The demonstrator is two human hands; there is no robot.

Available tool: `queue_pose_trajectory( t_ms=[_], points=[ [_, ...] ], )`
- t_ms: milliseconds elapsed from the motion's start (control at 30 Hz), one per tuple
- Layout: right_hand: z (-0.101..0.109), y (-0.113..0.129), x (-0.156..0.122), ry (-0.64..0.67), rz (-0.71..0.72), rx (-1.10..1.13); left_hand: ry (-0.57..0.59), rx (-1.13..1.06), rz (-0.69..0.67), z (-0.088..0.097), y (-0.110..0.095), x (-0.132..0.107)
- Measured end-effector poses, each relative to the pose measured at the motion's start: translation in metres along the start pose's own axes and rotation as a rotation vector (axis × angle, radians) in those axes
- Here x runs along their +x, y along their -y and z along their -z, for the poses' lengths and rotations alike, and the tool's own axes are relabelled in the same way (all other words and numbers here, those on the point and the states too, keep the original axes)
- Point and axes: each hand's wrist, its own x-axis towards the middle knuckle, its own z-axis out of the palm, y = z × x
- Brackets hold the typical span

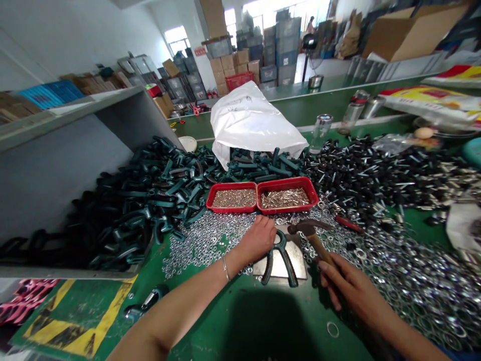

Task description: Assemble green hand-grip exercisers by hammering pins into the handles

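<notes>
A dark green plastic clamp (279, 253) with two splayed handles lies on a flat metal plate (277, 265). At its upper left edge is my left hand (261, 235), its fingers curled closed against the clamp; the fingertips are hidden. My right hand (341, 281) is wrapped round the wooden handle of a hammer (315, 239). The hammer head hangs just right of the clamp's upper end, apart from it. Behind stand two joined red trays: the left tray (209, 199) holds tiny metal pieces, the right tray (314, 193) small metal pins.
Many green clamp parts (165, 185) heap at the left, partly in a grey bin (112, 273). Loose metal rings (203, 240) spread around the plate. Black-headed screws (361, 165) pile at the right, near a red-handled tool (349, 224). A white sack (251, 118) stands behind.
</notes>
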Motion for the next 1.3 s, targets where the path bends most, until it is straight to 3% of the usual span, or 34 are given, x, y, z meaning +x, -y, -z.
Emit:
queue_pose_trajectory(
  t_ms=[200,333,533,667,767,867,967,1033,1167,1300],
  points=[
    [0.025,0.017,0.017,0.028,0.058,-0.319,-0.044,-0.108,-0.032,-0.003,0.005,0.002],
    [0.024,0.023,0.024,0.044,0.032,-0.351,-0.011,-0.142,-0.05,-0.006,0.007,0.006],
    [0.012,0.043,0.025,0.04,0.022,-0.345,0.055,-0.324,0.164,-0.003,0.02,0.002],
    [0.017,0.072,0.017,-0.023,0.24,-0.543,-0.125,-0.466,0.367,0.011,0.012,-0.021],
    [0.018,0.087,0.017,-0.094,0.34,-0.657,-0.111,-0.462,0.446,0.022,-0.004,-0.039],
    [0.013,0.083,0.031,-0.101,0.342,-0.78,0.028,-0.409,0.448,0.028,-0.018,-0.047],
    [0.008,0.072,0.05,0.058,0.292,-0.899,0.131,-0.392,0.471,0.028,-0.022,-0.046],
    [0.006,0.069,0.057,0.091,0.298,-0.895,0.149,-0.394,0.48,0.028,-0.021,-0.045],
    [0.005,0.067,0.057,0.002,0.32,-0.993,0.158,-0.417,0.488,0.028,-0.02,-0.042],
    [0.005,0.064,0.062,0.106,0.328,-1.039,0.162,-0.479,0.508,0.027,-0.02,-0.041]
  ],
)
